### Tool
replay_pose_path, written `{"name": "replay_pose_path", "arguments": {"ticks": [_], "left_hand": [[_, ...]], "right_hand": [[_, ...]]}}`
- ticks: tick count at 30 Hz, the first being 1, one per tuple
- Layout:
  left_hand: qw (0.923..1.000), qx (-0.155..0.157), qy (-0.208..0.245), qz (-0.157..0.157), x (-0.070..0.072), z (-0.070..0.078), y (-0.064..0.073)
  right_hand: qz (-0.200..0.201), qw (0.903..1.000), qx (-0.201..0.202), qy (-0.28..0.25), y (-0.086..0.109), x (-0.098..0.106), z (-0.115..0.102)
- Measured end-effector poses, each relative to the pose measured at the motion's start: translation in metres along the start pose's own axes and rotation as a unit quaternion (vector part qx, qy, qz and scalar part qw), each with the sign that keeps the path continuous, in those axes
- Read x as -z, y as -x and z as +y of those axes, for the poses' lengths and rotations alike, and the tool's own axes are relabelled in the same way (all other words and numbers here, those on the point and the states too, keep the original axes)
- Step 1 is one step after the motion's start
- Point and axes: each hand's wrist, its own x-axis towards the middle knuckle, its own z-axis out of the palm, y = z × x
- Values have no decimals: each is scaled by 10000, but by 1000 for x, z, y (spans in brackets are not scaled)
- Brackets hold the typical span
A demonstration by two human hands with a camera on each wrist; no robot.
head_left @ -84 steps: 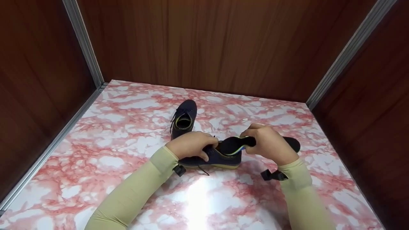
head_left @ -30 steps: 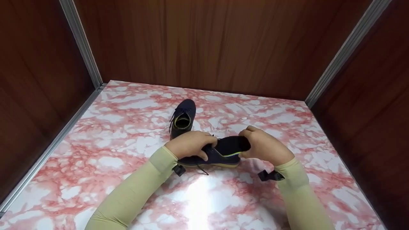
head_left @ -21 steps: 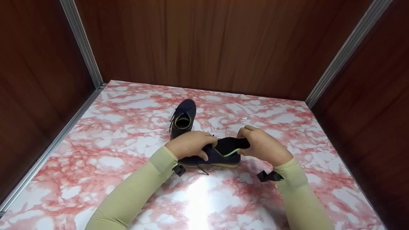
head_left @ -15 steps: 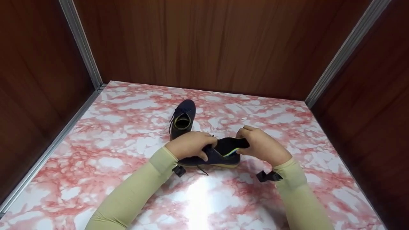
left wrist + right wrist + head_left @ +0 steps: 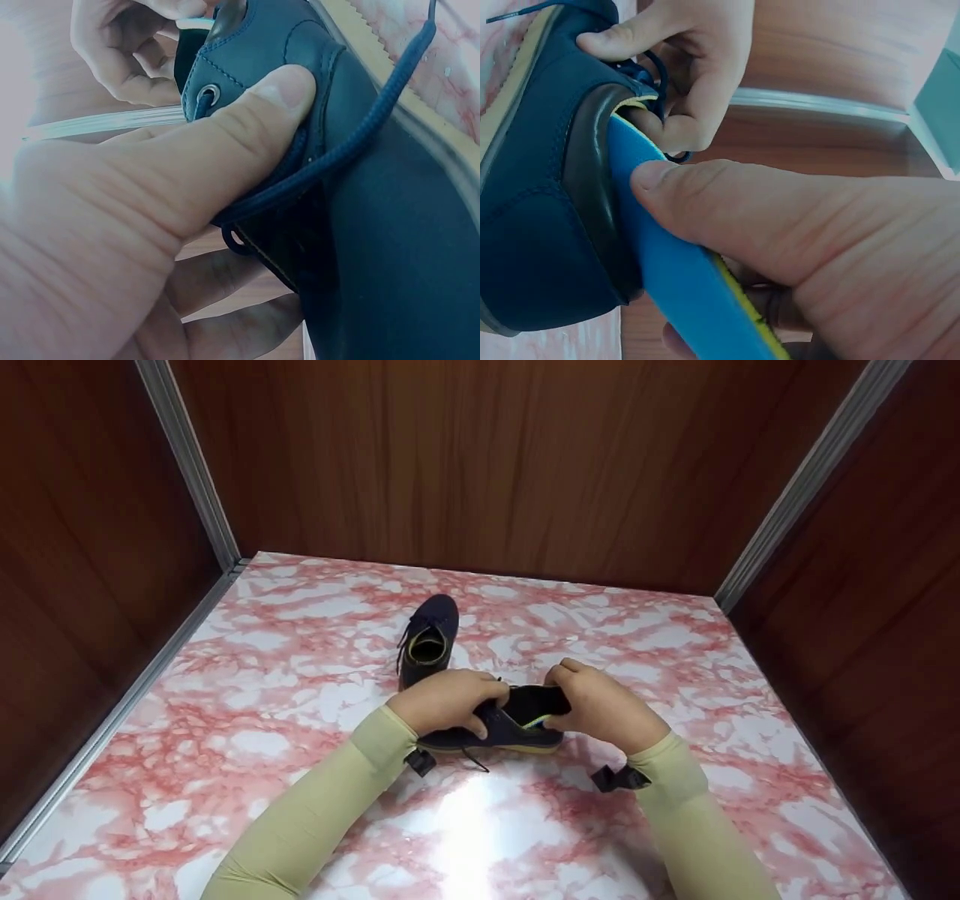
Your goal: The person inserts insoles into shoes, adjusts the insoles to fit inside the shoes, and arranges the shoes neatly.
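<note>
A dark navy lace-up shoe (image 5: pixel 517 739) with a pale yellowish sole lies sideways on the table. My left hand (image 5: pixel 446 701) grips its front part over the laces, the thumb (image 5: pixel 262 112) pressing on the near side. In my right hand (image 5: pixel 600 705) is an insole (image 5: pixel 682 277), blue underneath with a yellow edge, pinched near its heel end. The insole's front part is inside the shoe opening and hidden there; its heel end sticks out past the shoe's dark heel collar (image 5: pixel 589 172).
A second matching shoe (image 5: pixel 439 615) stands just behind the left hand, toe pointing away, its lace hanging at the left. The table (image 5: pixel 300 622) has a red-and-white marbled top. Brown wood-look panels (image 5: pixel 480 472) with metal corner strips enclose the back and sides.
My right hand has moved left and slightly down toward the shoe, and the insole has slid deeper inside, with less of it outside. The left hand and both shoes stay about where they were.
</note>
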Motion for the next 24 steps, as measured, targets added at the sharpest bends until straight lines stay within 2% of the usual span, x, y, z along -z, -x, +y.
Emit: {"name": "replay_pose_path", "arguments": {"ticks": [12,19,24], "left_hand": [[9999,-50,114,30,1,-1,1],[9999,-74,127,58,2,-2,1],[9998,-86,137,72,0,-3,2]], "right_hand": [[-520,9974,-476,-134,3,9,6],[-491,9969,-568,-238,6,16,10],[-282,9990,-312,-175,7,16,11]]}}
